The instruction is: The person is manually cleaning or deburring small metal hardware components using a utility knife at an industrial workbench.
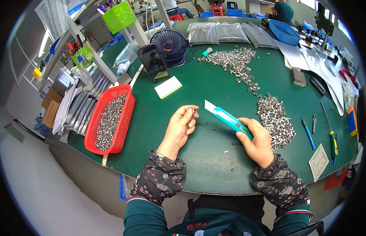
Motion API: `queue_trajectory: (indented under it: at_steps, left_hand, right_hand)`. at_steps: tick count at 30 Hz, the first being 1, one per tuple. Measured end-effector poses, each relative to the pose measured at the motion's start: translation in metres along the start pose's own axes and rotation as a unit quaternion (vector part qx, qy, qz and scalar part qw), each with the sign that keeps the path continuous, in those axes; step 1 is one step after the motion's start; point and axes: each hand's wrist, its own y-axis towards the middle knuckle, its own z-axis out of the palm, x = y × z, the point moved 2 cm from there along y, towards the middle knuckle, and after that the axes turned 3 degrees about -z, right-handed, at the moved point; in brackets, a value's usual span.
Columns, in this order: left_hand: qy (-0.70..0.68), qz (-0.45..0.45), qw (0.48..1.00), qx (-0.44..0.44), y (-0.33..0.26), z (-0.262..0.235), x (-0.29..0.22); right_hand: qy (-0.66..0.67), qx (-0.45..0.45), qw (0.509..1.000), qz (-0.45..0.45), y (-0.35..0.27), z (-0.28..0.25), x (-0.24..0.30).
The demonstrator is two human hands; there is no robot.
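My left hand (179, 125) pinches a small metal ring (194, 111) between thumb and fingertips, above the green tabletop. In my right hand (255, 142) is a turquoise utility knife (231, 121), its white-looking blade (209, 106) out and aimed up and left toward the ring. Blade and ring are apart. Right of the knife lies a heap of small metal rings (275, 122), touching or close behind my right hand. Farther back spreads a second, looser pile of the same parts (230, 63). A few dark scraps (213, 128) lie between my hands.
On the left stands a red plastic basket (129, 106) of metal parts. Behind it are a white-green pad (168, 87), a phone (153, 63) and a dark blue fan (169, 45). To the right lie a blue pen (307, 133), a screwdriver (332, 143) and a paper slip (318, 162).
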Motion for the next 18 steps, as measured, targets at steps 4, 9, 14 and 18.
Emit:
queue_trajectory:
  at_steps: [4, 9, 14, 18]
  left_hand:
    - [0.003, -0.003, 1.0, 0.021, 0.0, -0.001, 0.0]
    - [-0.009, 0.007, 1.0, 0.027, -0.001, -0.005, 0.002]
    - [-0.062, -0.013, 0.997, 0.034, -0.001, 0.001, -0.002]
    - [-0.088, -0.024, 0.995, 0.046, -0.002, -0.004, -0.004]
  right_hand:
    - [-0.002, 0.011, 1.0, 0.0, -0.002, 0.002, -0.001]
    - [-0.002, 0.021, 1.0, 0.004, -0.003, 0.003, 0.001]
    - [0.097, -0.033, 0.994, 0.042, 0.001, -0.008, -0.013]
    - [0.276, -0.176, 0.93, 0.167, 0.013, -0.033, -0.023]
